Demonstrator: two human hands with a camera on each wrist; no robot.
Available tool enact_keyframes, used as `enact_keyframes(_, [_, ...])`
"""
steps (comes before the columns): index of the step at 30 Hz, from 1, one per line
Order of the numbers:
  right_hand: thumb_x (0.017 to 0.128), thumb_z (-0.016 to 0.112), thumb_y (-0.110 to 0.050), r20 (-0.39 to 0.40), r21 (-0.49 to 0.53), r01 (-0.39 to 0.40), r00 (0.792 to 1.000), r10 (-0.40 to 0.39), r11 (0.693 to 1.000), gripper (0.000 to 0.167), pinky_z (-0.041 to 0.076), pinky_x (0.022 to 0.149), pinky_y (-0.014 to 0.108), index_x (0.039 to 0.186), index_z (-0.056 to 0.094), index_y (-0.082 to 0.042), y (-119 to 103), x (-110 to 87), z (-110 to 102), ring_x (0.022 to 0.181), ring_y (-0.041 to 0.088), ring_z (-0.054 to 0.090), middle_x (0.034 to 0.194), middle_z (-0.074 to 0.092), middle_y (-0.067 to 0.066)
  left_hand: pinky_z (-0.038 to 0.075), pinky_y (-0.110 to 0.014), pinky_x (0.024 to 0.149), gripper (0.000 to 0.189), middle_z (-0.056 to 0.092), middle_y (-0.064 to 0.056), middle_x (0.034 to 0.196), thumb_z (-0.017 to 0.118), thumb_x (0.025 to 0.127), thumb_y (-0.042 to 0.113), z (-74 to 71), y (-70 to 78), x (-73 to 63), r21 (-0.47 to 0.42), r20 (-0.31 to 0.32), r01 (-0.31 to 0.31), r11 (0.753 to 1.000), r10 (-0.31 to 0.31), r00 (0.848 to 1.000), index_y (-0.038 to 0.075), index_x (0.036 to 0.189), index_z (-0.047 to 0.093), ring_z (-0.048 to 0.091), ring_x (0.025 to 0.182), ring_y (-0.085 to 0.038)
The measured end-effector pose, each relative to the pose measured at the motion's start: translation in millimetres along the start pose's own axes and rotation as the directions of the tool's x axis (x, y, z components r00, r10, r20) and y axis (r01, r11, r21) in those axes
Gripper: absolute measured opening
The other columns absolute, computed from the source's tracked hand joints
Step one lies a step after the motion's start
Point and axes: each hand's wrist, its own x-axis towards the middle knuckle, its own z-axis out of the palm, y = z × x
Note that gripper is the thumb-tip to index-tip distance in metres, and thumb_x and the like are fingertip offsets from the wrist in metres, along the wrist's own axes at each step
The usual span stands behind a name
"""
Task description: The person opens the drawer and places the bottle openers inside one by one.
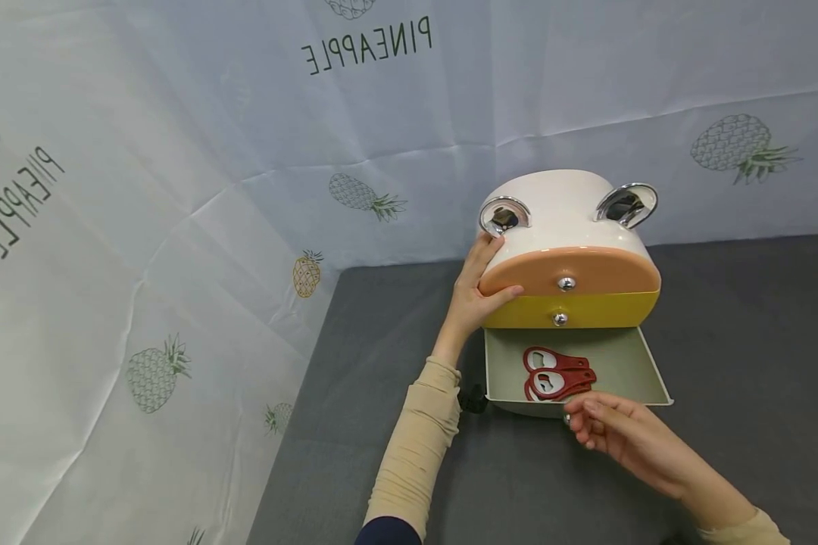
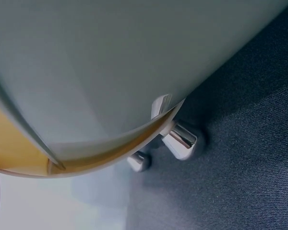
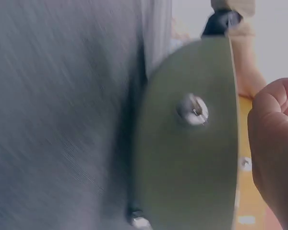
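A small drawer cabinet (image 1: pixel 566 212) has a white top, an orange upper drawer and a yellow middle drawer. Its pale green bottom drawer (image 1: pixel 623 363) is pulled out, with red bottle openers (image 1: pixel 576 376) lying overlapped inside. My left hand (image 1: pixel 472 299) rests against the cabinet's left side, its thumb laid across the orange front. Near the drawer's front edge hovers my right hand (image 1: pixel 637 439), fingers loosely bent. In the right wrist view that hand is apart from the silver knob (image 3: pixel 194 110) and holds nothing. Drawer underside (image 2: pixel 96 72) fills much of the left wrist view.
Two shiny eye-shaped pieces (image 1: pixel 627 204) stick up from the cabinet's top. Short silver feet (image 2: pixel 180 141) carry it on a dark grey cloth-covered table (image 1: pixel 382 378). Behind and to the left hangs a pale curtain (image 1: pixel 259 113) printed with pineapples.
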Motion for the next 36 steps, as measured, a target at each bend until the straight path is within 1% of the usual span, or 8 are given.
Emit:
enact_keyframes(4, [0.105, 0.008, -0.017, 0.046, 0.298, -0.131, 0.991, 0.122, 0.946, 0.053, 0.050, 0.088, 0.023, 0.119, 0.058, -0.009, 15, -2.4, -1, 0.097, 0.010, 0.060, 0.107, 0.064, -0.001, 0.021, -0.041, 0.118, 0.076, 0.024, -0.002, 0.155, 0.077, 0.075, 0.008, -0.1, -0.5, -1.0, 0.005, -0.004, 0.004, 1.000, -0.004, 1.000, 0.013, 0.141, 0.041, 0.016, 0.145, -0.010])
enact_keyframes(8, [0.104, 0.006, -0.029, 0.050, 0.425, -0.260, 0.963, 0.264, 0.867, 0.056, 0.048, 0.092, 0.023, 0.118, 0.059, -0.014, 29, -5.9, -2, 0.097, 0.007, 0.059, 0.105, 0.063, -0.003, 0.020, -0.041, 0.118, 0.076, 0.025, -0.005, 0.155, 0.077, 0.075, 0.007, -0.3, -0.6, -2.7, 0.006, 0.000, 0.000, 1.000, 0.000, 1.000, 0.010, 0.141, 0.040, 0.017, 0.145, -0.013])
enact_keyframes(11, [0.103, 0.006, -0.036, 0.052, 0.504, -0.303, 0.945, 0.322, 0.809, 0.058, 0.047, 0.095, 0.022, 0.119, 0.057, -0.015, 37, -8.9, -4, 0.099, 0.007, 0.059, 0.107, 0.062, -0.003, 0.021, -0.040, 0.118, 0.076, 0.024, -0.006, 0.155, 0.077, 0.075, 0.006, -0.5, -0.4, -3.5, 0.003, 0.001, -0.010, 1.000, 0.010, 1.000, 0.009, 0.141, 0.040, 0.018, 0.145, -0.014])
enact_keyframes(16, [0.102, 0.010, -0.043, 0.031, 0.635, -0.252, 0.953, 0.302, 0.730, 0.058, 0.044, 0.098, 0.024, 0.121, 0.054, -0.011, 43, -12.7, -9, 0.104, 0.009, 0.057, 0.112, 0.059, 0.001, 0.022, -0.039, 0.117, 0.075, 0.025, -0.006, 0.155, 0.077, 0.075, 0.007, -0.7, -0.4, -2.9, 0.009, -0.003, -0.017, 1.000, 0.017, 1.000, 0.011, 0.140, 0.040, 0.018, 0.145, -0.013])
enact_keyframes(20, [0.102, 0.010, -0.041, 0.019, 0.740, -0.162, 0.975, 0.221, 0.653, 0.057, 0.040, 0.103, 0.025, 0.119, 0.054, -0.008, 48, -15.6, -14, 0.111, 0.013, 0.056, 0.120, 0.058, 0.005, 0.022, -0.041, 0.117, 0.075, 0.026, -0.006, 0.155, 0.077, 0.075, 0.009, -0.4, 0.1, -2.4, 0.019, -0.005, -0.017, 1.000, 0.017, 1.000, 0.011, 0.140, 0.041, 0.019, 0.145, -0.014])
enact_keyframes(23, [0.103, 0.007, -0.037, 0.023, 0.778, -0.125, 0.985, 0.170, 0.616, 0.058, 0.038, 0.106, 0.025, 0.118, 0.055, -0.007, 52, -17.3, -16, 0.117, 0.015, 0.055, 0.124, 0.058, 0.009, 0.022, -0.040, 0.117, 0.075, 0.027, -0.006, 0.154, 0.078, 0.074, 0.009, -0.1, 0.9, -2.1, 0.026, -0.006, -0.017, 1.000, 0.017, 1.000, 0.011, 0.140, 0.041, 0.020, 0.145, -0.014])
enact_keyframes(27, [0.103, 0.007, -0.030, 0.019, 0.782, -0.104, 0.989, 0.144, 0.614, 0.058, 0.038, 0.107, 0.025, 0.120, 0.057, -0.006, 56, -17.5, -16, 0.119, 0.015, 0.054, 0.126, 0.059, 0.010, 0.022, -0.039, 0.117, 0.075, 0.026, -0.006, 0.155, 0.077, 0.074, 0.008, -0.1, 2.1, -1.8, 0.017, -0.007, -0.016, 1.000, 0.016, 1.000, 0.011, 0.140, 0.041, 0.019, 0.145, -0.013])
enact_keyframes(36, [0.104, 0.011, -0.022, -0.069, 0.717, -0.052, 0.987, 0.145, 0.695, 0.055, 0.044, 0.100, 0.024, 0.117, 0.061, -0.006, 57, -16.2, -16, 0.111, 0.013, 0.058, 0.119, 0.062, 0.009, 0.022, -0.039, 0.117, 0.075, 0.026, -0.006, 0.155, 0.077, 0.074, 0.007, 0.1, 1.8, -0.6, 0.006, -0.004, -0.016, 1.000, 0.016, 1.000, 0.010, 0.140, 0.041, 0.019, 0.145, -0.013])
